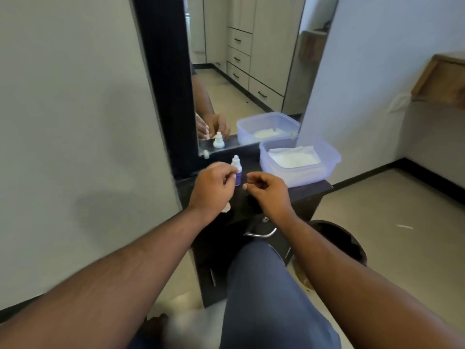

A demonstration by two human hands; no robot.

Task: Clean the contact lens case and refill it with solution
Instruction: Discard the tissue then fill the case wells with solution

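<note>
We see a small solution bottle [237, 172] standing upright on the dark tabletop [312, 191], white at cap and shoulders with a purple label lower down, just in front of the mirror [246, 71]. Our left hand [214, 187] hovers beside it with fingers curled; whether that grip pinches anything we cannot tell, while our right hand [268, 191] hangs loosely curled and holds nothing. A white piece [225, 209], perhaps the lens case, peeks from under our left wrist, and a translucent tub [299, 159] lined with white tissue [293, 157] sits to the right.

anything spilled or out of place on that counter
Nothing stands out. The solution bottle stands upright on the dark counter, the plastic tub sits level with tissue inside, and no liquid shows.
</note>
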